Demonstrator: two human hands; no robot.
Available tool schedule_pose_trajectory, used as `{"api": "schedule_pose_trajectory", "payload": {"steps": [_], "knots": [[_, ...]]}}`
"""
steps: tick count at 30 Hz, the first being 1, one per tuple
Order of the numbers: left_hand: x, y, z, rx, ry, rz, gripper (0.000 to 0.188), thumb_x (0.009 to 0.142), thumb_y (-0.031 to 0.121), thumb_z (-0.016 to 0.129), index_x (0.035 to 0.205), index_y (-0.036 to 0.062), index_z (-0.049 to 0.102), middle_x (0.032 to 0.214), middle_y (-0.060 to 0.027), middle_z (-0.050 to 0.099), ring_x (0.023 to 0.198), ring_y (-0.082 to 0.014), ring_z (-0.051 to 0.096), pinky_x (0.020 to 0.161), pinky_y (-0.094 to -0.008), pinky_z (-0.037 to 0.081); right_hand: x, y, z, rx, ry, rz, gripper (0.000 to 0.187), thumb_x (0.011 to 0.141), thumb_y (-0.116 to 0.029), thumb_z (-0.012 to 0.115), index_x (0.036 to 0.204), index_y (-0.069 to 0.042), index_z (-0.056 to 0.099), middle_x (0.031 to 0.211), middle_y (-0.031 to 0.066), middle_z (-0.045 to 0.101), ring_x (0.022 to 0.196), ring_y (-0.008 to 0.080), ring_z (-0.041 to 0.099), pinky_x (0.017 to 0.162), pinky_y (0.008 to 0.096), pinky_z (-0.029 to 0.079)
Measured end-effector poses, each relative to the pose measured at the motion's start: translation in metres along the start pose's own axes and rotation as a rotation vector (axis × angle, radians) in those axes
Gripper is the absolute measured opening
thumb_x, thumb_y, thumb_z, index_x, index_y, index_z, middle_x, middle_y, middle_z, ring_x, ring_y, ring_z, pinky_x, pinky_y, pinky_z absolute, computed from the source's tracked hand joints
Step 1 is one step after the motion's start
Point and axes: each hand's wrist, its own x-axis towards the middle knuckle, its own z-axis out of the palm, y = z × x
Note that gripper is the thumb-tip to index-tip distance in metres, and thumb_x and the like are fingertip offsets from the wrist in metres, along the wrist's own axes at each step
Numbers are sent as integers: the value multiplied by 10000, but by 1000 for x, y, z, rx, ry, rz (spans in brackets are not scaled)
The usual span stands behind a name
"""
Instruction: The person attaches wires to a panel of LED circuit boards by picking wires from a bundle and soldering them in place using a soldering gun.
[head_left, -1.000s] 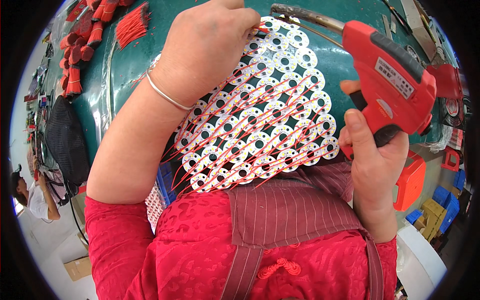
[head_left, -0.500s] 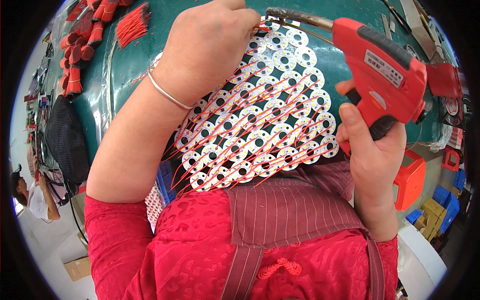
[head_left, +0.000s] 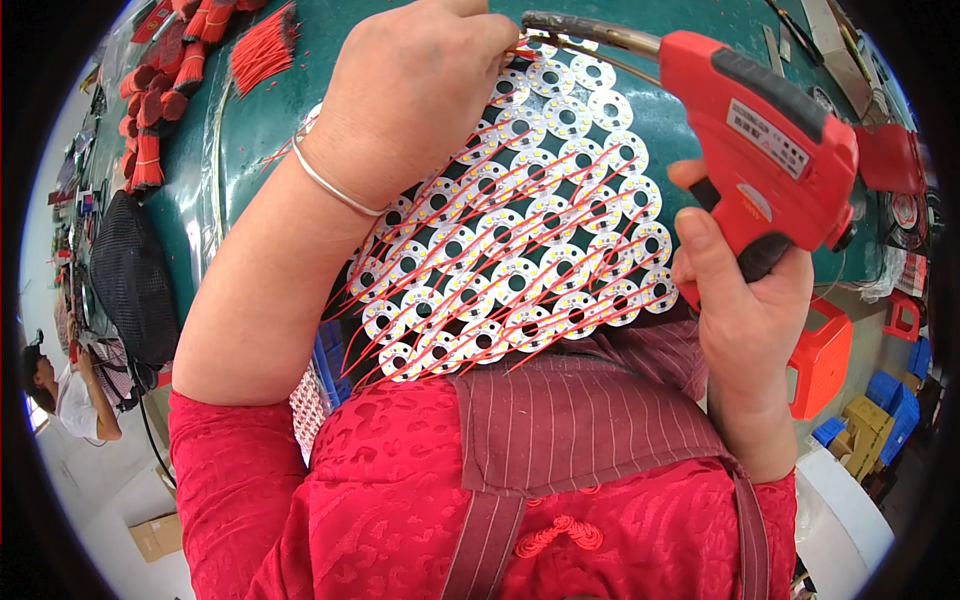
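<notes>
My right hand (head_left: pixel 745 290) is wrapped round the grip of a red and black soldering gun (head_left: pixel 760 130). Its dark, bent nozzle reaches left to the far end of a sheet of round white LED boards (head_left: pixel 517 283). There the fingers of my left hand (head_left: pixel 425 85) are pinched on a red wire (head_left: pixel 521 53), close beside the gun's tip. The exact contact between tip, wire and board is too small to make out. Thin red wires lie slantwise across many of the boards, which have dark centre holes.
Bundles of red wires (head_left: pixel 148 160) lie on the green table (head_left: pixel 650 100) at the far left, with a loose pile (head_left: pixel 264 50) beside them. A black mesh-covered object (head_left: pixel 133 275) is at the left. An orange stool (head_left: pixel 822 360) stands at right; another person (head_left: pixel 75 395) is at far left.
The soldering gun has shifted slightly left and up, its tip closer to my left fingers. My left hand stays nearly in place, still pinched.
</notes>
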Motion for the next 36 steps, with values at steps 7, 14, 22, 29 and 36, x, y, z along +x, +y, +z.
{"api": "schedule_pose_trajectory", "payload": {"steps": [7,14,22,29,36], "knots": [[0,0,1,-10,6,6,66,811,81,658,765,62,615,763,-120,545,688,-342,602,616,-425,506,-2,-2,-1,-32,23,21,260,921,-57,660,1153,17,571,1133,148,654,627,61,546,547,210,468],[1,2,-2,14,-15,4,67,809,81,659,761,67,614,760,-117,543,689,-335,601,617,-416,506,-3,-6,2,-15,87,61,253,926,-68,656,1150,17,574,1144,153,655,617,60,542,541,213,470],[2,2,-2,-24,11,18,18,799,41,651,807,52,640,790,-120,553,726,-331,604,643,-403,509,-6,-4,0,17,54,87,316,926,-72,653,1213,13,550,1127,141,648,628,68,547,547,226,485],[1,-5,6,-206,85,-37,86,786,-29,638,837,35,665,808,-127,579,755,-333,611,666,-392,508,-7,-4,-1,9,62,89,328,932,-70,645,1230,13,540,1122,136,649,628,70,547,552,227,488],[10,-3,1,-20,276,177,128,719,-31,657,820,47,665,782,-94,569,735,-284,571,645,-375,481,-8,-5,-4,20,95,93,297,947,-61,618,1224,9,538,1152,144,642,633,64,536,562,230,488]]}}
